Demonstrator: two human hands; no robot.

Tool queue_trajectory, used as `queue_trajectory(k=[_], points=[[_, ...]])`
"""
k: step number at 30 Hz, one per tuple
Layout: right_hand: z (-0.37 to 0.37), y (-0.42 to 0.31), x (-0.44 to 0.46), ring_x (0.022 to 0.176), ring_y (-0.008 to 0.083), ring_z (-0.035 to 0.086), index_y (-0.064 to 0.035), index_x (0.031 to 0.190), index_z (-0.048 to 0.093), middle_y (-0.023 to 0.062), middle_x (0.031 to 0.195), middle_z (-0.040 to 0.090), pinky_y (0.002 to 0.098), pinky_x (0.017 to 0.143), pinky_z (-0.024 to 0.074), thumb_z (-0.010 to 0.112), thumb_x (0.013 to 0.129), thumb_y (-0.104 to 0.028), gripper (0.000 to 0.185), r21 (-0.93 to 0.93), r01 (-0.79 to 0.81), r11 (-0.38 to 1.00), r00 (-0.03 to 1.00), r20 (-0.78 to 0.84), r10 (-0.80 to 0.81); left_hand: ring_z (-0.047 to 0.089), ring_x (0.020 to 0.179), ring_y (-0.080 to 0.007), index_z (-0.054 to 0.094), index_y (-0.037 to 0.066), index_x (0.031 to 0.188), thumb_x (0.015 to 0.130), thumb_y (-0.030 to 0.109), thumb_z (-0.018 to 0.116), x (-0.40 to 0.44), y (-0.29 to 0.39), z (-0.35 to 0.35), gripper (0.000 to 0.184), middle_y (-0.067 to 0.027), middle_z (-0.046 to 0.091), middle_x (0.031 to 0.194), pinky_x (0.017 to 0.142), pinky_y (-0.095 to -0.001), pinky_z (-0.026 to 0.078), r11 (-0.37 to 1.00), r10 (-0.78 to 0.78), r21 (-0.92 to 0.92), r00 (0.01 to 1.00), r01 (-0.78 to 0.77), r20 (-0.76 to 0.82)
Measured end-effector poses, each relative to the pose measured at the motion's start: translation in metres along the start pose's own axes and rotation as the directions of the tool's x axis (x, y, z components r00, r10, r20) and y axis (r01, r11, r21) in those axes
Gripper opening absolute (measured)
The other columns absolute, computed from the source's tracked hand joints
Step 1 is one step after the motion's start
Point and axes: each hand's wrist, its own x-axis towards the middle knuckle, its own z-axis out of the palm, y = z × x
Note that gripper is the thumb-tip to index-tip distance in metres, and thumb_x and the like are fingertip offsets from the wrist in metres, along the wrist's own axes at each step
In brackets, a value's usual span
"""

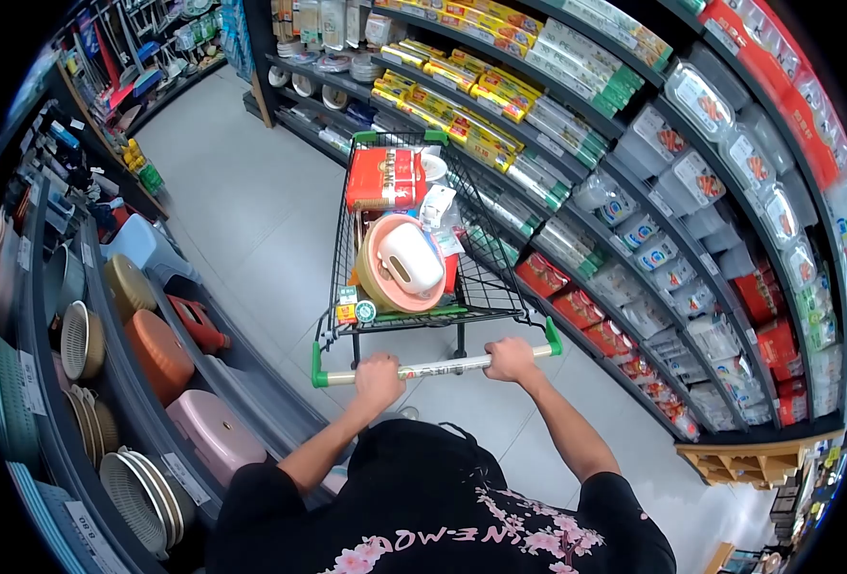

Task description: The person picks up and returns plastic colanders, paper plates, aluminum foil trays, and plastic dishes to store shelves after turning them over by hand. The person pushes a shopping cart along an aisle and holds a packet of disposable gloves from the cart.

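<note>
Both hands grip the push handle [443, 366] of a shopping cart. My left hand [380, 380] is wrapped round its left part, and my right hand [511, 360] round its right part, near the green end piece. Inside the black wire cart [481, 277] sits a pink and tan basin [374, 273] with a white box with a slot [411, 258] lying in it. A red package [385, 178] lies at the cart's far end. Beside it are a white-tagged item [437, 206] and a round white item [433, 167]. A small green and yellow box [349, 304] is at the near left corner.
On the left, shelves hold baskets [81, 340], an orange basin [158, 346] and a pink basin [215, 435]. Curved shelves on the right carry yellow boxes [486, 129], clear containers [699, 100] and red packs [577, 311]. Pale tiled floor [242, 191] runs between them.
</note>
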Motion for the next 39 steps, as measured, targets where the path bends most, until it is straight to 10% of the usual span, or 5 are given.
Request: queue_trajectory(k=[11,27,39], points=[[-0.003,0.013,0.074,0.06,0.0323,0.065,-0.0122,0.071,0.066,0.01,0.064,0.065,0.0447,0.058,0.0522,0.068,0.064,-0.027,0.016,0.046,0.174,0.984,0.933,-0.327,-0.15,0.065,0.074,-0.0299,0.068,0.008,0.077,0.071,0.022,0.073,0.031,-0.014,-0.01,0.016,-0.0099,0.065,0.079,0.065,-0.0431,0.053,0.996,0.006,-0.093,0.995,-0.015,-0.1],[-0.041,0.042,0.232,0.061,0.034,0.067,-0.0107,0.07,0.064,0.0125,0.064,0.066,0.0456,0.058,0.0538,0.066,0.065,-0.026,0.016,0.025,0.426,0.904,0.857,-0.33,-0.395,0.064,0.068,-0.0342,0.067,0.009,0.073,0.077,0.049,0.074,0.125,-0.024,-0.025,0.041,-0.011,0.063,0.07,0.061,-0.0457,0.05,0.947,-0.322,-0.036,0.945,0.32,-0.055],[-0.086,0.012,0.334,0.065,0.0356,0.068,-0.0085,0.073,0.066,0.0156,0.067,0.067,0.046,0.063,0.0543,0.068,0.064,-0.022,0.017,0.012,0.49,0.872,0.839,-0.279,-0.467,0.058,0.053,-0.0355,0.059,0.007,0.053,0.088,0.049,0.064,0.196,-0.092,-0.002,0.055,-0.0134,0.058,0.054,0.054,-0.0463,0.045,0.815,-0.542,-0.106,0.685,0.57,-0.486]])
